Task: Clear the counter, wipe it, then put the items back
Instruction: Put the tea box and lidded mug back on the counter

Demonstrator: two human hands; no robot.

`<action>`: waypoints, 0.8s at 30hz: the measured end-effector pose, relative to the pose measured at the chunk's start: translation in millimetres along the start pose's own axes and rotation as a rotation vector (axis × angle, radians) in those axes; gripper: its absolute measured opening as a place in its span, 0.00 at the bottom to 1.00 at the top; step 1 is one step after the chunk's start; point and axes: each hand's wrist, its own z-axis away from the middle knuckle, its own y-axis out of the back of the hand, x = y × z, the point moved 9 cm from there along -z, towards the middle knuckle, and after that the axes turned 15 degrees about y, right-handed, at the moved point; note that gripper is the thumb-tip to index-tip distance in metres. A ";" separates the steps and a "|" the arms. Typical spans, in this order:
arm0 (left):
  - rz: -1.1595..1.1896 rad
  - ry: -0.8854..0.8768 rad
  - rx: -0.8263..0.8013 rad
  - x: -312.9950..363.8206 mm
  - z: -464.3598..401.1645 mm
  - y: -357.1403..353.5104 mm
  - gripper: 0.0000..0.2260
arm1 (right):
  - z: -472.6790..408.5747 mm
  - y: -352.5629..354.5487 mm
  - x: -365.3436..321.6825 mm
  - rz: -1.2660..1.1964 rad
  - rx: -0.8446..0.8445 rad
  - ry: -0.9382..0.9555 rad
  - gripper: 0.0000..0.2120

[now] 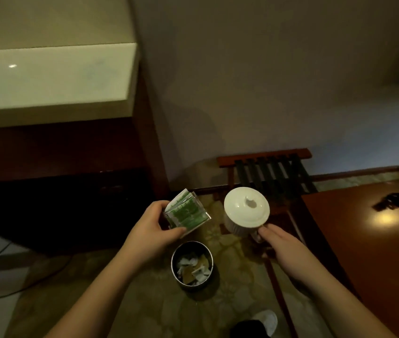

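My left hand grips the tea packets, right hand the lidded cup; the white tabletop lies up-left, nearer my left

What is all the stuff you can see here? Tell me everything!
tea packets: a bunch, green and white, held in the left hand
lidded cup: one, white, held by its handle in the right hand
bin: one, round, dark, on the floor below the hands, with paper scraps inside
counter: one, pale, upper left
luggage rack: one, reddish wood, by the wall
table: one, reddish brown, right
left hand: one, grips the packets
right hand: one, grips the cup handle
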 end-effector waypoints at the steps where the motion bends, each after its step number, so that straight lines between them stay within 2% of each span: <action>1: 0.003 0.011 0.029 -12.3 7.4 18.0 0.23 | -0.5 -16.7 -10.3 -0.009 -0.022 0.013 0.14; 13: 0.050 0.070 0.328 -116.2 83.1 205.3 0.21 | -27.6 -195.7 -140.7 0.094 -0.402 0.255 0.13; 24: 0.114 0.103 0.543 -127.7 93.5 349.7 0.19 | -74.9 -300.1 -263.4 -0.067 -0.662 0.409 0.14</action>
